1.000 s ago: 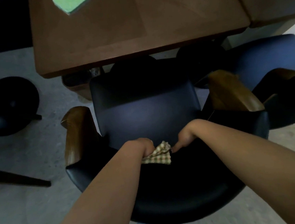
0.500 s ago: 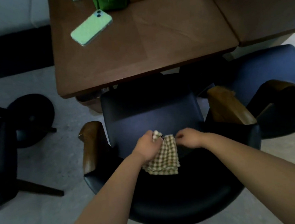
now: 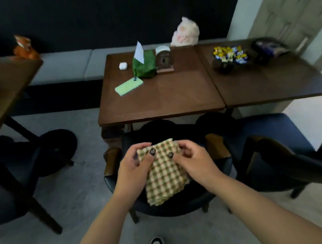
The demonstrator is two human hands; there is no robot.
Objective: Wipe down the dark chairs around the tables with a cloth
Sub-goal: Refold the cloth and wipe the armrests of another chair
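Up comes the green-and-cream checked cloth (image 3: pixel 165 172), lifted off the dark padded armchair (image 3: pixel 221 167) it was rubbing a second ago! Left hand (image 3: pixel 134 168) and right hand (image 3: pixel 193 160) each pinch a top corner, thumbs on the cloth's face, spreading it above the seat; likely refolding before the next chair. No legible writing anywhere; the small wooden plaque (image 3: pixel 164 61) is too blurred.

Three chairs (image 3: pixel 169 203), three tables (image 3: pixel 160 100), one cloth (image 3: pixel 165 172), one phone (image 3: pixel 128 86)
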